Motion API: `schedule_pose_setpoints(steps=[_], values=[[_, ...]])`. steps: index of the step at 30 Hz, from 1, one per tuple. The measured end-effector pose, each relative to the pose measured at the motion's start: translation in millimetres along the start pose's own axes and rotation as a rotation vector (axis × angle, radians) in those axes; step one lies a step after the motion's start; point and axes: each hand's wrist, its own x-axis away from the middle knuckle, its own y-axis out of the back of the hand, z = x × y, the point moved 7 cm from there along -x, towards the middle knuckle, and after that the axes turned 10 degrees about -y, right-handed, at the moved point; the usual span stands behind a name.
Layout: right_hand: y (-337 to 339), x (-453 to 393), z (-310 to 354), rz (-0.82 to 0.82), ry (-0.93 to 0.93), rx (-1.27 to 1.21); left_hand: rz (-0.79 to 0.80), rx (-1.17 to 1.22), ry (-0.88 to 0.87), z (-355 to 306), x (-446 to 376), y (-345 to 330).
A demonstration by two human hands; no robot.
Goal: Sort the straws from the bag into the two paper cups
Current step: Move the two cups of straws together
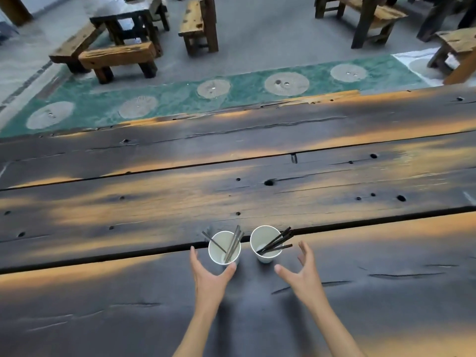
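Two white paper cups stand side by side on a dark wooden table. The left cup [221, 249] holds several grey-brown straws [234, 244] leaning on its rim. The right cup [263, 242] holds several darker straws [277, 242] that lean out to the right. My left hand [209, 275] is spread open just in front of the left cup, thumb close to or touching its near wall, fingers to its left. My right hand [300, 270] is open, a little in front and to the right of the right cup, not touching it. No bag is in view.
The table [231, 176] is made of long weathered planks with dark gaps and knot holes. Beyond its far edge lie a green floor strip [180, 99] with pale round patches, wooden benches [116, 57] and stools [199, 24] on a grey floor.
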Motion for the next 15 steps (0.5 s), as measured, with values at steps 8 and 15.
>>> schedule_pose_setpoints(steps=[8, 15], values=[[-33, -35, -12, 0.113, -0.066, 0.049, 0.065, 0.063, 0.019, 16, -15, -21], [-44, -51, 0, 0.115, 0.014, 0.049, 0.003, 0.082, -0.003, 16, -30, -30]])
